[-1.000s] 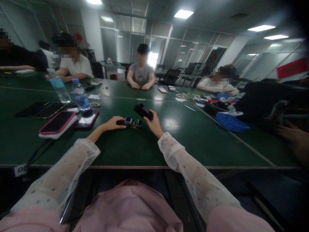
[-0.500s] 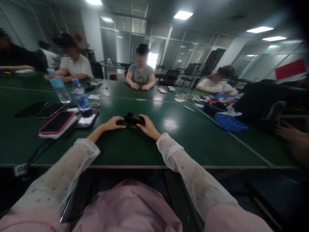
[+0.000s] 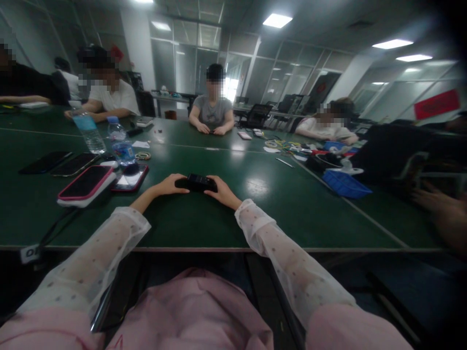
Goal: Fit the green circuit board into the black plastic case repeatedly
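A small black device (image 3: 197,182) is held between my two hands, just over the green table (image 3: 182,223). My left hand (image 3: 170,185) grips its left end, fingers on the far side and thumb on the near side. At its right end, my right hand (image 3: 222,192) has fingers and thumb closed on it. The device looks like one dark block with a raised middle; its finer details are too small to tell.
To the left lie a pink-edged phone (image 3: 85,183) on a white block, more phones and two water bottles (image 3: 120,141). A blue tray (image 3: 345,183) and tangled cables (image 3: 282,146) are to the right. Several people sit around; another person's hand (image 3: 438,204) shows at the right edge.
The right part of the black device has come down and sits level with the left part. The gap with a glimpse of circuitry under it no longer shows. My right hand has shifted slightly.
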Demonstrator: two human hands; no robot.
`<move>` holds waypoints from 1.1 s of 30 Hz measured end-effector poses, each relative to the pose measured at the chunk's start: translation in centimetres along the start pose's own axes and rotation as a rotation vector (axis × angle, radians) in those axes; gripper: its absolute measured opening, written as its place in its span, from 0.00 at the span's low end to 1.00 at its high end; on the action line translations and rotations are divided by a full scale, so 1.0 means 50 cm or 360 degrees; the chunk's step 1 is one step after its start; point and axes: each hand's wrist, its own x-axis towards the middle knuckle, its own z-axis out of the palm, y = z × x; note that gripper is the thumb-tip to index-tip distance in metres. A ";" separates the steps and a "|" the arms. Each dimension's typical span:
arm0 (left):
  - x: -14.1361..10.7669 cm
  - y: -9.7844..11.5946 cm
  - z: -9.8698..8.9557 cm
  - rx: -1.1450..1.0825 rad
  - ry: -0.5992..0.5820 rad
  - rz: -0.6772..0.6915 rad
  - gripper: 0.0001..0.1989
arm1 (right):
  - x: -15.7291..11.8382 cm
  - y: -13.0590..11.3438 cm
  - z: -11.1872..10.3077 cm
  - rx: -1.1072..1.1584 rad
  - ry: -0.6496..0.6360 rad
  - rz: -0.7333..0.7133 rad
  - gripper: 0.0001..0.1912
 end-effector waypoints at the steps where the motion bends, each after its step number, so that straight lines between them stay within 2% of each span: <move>1: 0.000 0.000 0.000 0.0000 0.0001 0.0013 0.36 | 0.000 -0.001 0.000 0.0009 0.0001 0.0001 0.29; 13: 0.001 0.003 -0.003 -0.0007 -0.0024 0.0120 0.30 | 0.000 -0.017 -0.009 0.0053 -0.0015 -0.0044 0.28; 25: 0.005 -0.002 0.002 -0.0025 0.0006 0.0146 0.30 | 0.001 -0.007 -0.004 0.0109 0.0018 -0.0053 0.28; 33: -0.001 0.005 -0.002 -0.0007 -0.0029 0.0039 0.34 | 0.002 -0.010 -0.005 0.0122 -0.0015 0.0039 0.28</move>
